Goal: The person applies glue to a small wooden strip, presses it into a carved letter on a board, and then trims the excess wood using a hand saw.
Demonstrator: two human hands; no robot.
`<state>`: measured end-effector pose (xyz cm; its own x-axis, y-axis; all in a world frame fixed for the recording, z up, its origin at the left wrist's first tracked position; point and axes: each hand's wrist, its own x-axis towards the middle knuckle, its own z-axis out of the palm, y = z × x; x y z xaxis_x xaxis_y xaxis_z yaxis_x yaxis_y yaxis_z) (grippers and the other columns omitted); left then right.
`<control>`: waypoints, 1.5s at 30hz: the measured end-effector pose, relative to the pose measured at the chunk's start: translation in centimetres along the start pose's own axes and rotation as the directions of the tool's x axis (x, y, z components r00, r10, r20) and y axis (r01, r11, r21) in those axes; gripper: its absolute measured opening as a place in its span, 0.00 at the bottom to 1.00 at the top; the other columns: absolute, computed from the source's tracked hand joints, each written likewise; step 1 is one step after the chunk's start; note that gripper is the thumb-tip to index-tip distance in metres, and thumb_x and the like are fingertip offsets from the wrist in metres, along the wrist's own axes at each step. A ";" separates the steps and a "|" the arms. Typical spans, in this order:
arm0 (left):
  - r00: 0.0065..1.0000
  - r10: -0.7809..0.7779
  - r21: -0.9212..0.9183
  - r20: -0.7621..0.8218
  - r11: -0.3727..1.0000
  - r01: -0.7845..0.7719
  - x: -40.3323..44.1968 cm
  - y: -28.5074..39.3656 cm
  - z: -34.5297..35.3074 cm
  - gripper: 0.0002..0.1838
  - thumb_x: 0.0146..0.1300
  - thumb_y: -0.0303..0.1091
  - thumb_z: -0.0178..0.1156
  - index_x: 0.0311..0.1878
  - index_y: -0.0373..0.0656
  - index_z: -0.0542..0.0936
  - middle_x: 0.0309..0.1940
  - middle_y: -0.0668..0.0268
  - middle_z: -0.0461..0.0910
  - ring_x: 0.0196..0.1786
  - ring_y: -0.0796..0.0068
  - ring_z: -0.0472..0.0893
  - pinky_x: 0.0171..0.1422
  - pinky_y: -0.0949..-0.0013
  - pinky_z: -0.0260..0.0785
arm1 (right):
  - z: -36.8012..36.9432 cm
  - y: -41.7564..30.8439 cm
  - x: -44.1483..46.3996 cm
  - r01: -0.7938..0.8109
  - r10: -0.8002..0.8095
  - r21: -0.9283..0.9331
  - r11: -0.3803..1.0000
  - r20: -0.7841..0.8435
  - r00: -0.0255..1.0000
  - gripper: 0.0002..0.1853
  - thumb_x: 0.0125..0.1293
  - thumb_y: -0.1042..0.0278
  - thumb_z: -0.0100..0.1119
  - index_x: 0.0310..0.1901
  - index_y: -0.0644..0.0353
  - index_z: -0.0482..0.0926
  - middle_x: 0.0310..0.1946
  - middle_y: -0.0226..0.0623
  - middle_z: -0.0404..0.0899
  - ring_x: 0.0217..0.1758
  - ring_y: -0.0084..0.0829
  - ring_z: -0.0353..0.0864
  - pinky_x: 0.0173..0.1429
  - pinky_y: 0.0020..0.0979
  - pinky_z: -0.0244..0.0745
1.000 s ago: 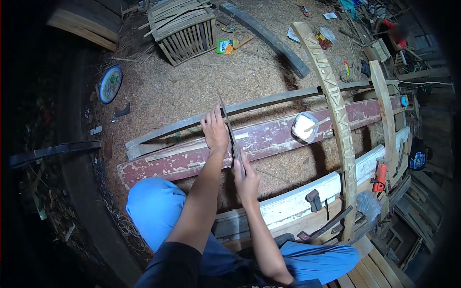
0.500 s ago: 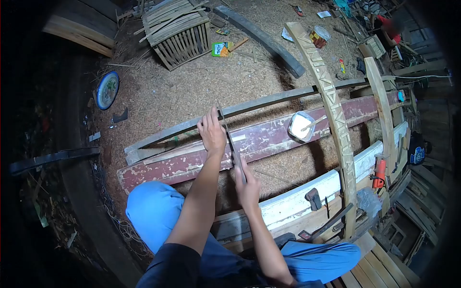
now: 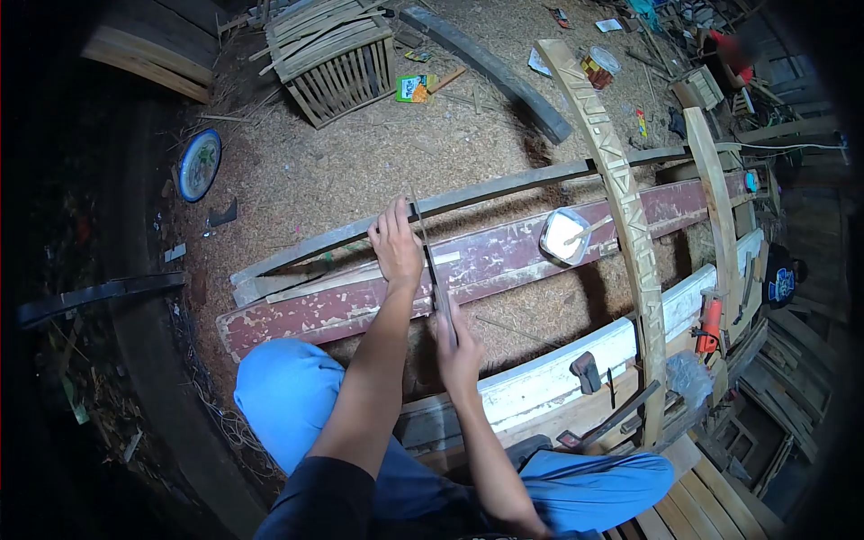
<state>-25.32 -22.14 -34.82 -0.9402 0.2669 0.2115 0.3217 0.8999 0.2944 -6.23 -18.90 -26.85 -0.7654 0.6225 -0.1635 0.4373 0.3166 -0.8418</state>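
Note:
A long thin dark blade, seemingly a saw (image 3: 426, 245), runs from the grey beam's edge down to my right hand (image 3: 459, 346), whose fingers are wrapped round its near end. My left hand (image 3: 397, 245) presses down beside the blade, fingers together, on the pale thin strip (image 3: 360, 275) and near the long grey beam (image 3: 495, 187). Under both lies the worn maroon plank (image 3: 495, 265). What my left fingers grip is partly hidden. To the right, a square tub of white stuff (image 3: 560, 236) with a stick in it stands on the maroon plank.
A carved beam (image 3: 621, 189) and a plain beam (image 3: 711, 180) cross the planks at the right. A white plank (image 3: 549, 373) bears a dark tool head (image 3: 587, 372). An orange power tool (image 3: 711, 326) lies further right. A slatted crate (image 3: 337, 67) and a person in red (image 3: 733, 58) are further back.
My right hand has moved slightly back and forth with the blade, now a little nearer my body. My left hand stays in place. The view has shifted slightly.

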 end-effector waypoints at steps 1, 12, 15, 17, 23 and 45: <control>1.000 0.002 -0.006 0.005 1.000 -0.002 0.0 0.1 0.0 0.38 0.56 0.24 0.64 0.73 0.43 0.67 0.67 0.64 0.73 0.68 0.65 0.72 0.75 0.56 0.58 | -0.8 0.7 -2.5 -0.010 0.010 0.016 1.000 -0.030 0.999 0.23 0.75 0.64 0.58 0.69 0.55 0.76 0.34 0.62 0.83 0.34 0.56 0.87 0.37 0.43 0.80; 0.998 -0.056 -0.067 -0.005 0.996 0.056 0.2 0.4 -0.6 0.34 0.57 0.22 0.59 0.71 0.43 0.69 0.65 0.60 0.76 0.67 0.61 0.73 0.75 0.55 0.58 | 1.1 -0.3 2.4 -0.125 0.127 -0.031 0.992 0.096 0.987 0.23 0.73 0.68 0.61 0.69 0.56 0.76 0.37 0.62 0.85 0.38 0.56 0.88 0.41 0.42 0.81; 0.998 -0.057 -0.059 -0.027 0.997 0.056 -0.1 0.4 -0.4 0.34 0.57 0.22 0.59 0.71 0.43 0.69 0.64 0.60 0.76 0.67 0.61 0.73 0.74 0.55 0.58 | 0.6 1.5 -1.1 0.064 -0.065 -0.030 0.998 -0.042 0.997 0.23 0.73 0.68 0.61 0.68 0.56 0.77 0.37 0.61 0.85 0.38 0.56 0.88 0.40 0.42 0.82; 0.998 -0.059 -0.055 -0.024 0.997 0.058 0.1 0.5 -0.5 0.34 0.57 0.23 0.59 0.70 0.44 0.69 0.64 0.60 0.76 0.66 0.62 0.73 0.73 0.55 0.59 | -0.9 2.2 -4.9 0.021 -0.022 -0.008 1.000 -0.059 0.998 0.23 0.73 0.68 0.62 0.68 0.56 0.77 0.36 0.60 0.85 0.37 0.56 0.88 0.39 0.42 0.82; 0.999 -0.031 -0.041 -0.037 0.999 0.029 0.1 0.3 0.1 0.33 0.58 0.22 0.59 0.70 0.44 0.69 0.62 0.61 0.77 0.66 0.62 0.73 0.72 0.55 0.59 | 0.0 1.4 -1.7 -0.001 0.000 -0.017 1.000 -0.037 0.999 0.22 0.74 0.66 0.61 0.68 0.54 0.78 0.31 0.62 0.83 0.33 0.58 0.86 0.35 0.43 0.79; 0.998 -0.068 0.010 0.012 0.998 0.067 0.0 0.1 0.1 0.37 0.55 0.25 0.64 0.71 0.44 0.68 0.67 0.64 0.73 0.67 0.65 0.72 0.74 0.56 0.57 | -1.3 -0.8 -1.4 -0.133 0.132 0.020 0.991 0.057 0.990 0.20 0.76 0.64 0.57 0.66 0.58 0.79 0.46 0.61 0.85 0.50 0.57 0.86 0.51 0.42 0.81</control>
<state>-25.27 -22.05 -34.86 -0.9610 0.2095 0.1803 0.2564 0.9194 0.2982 -4.96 -19.11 -25.26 -0.7266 0.6171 -0.3022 0.5259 0.2163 -0.8226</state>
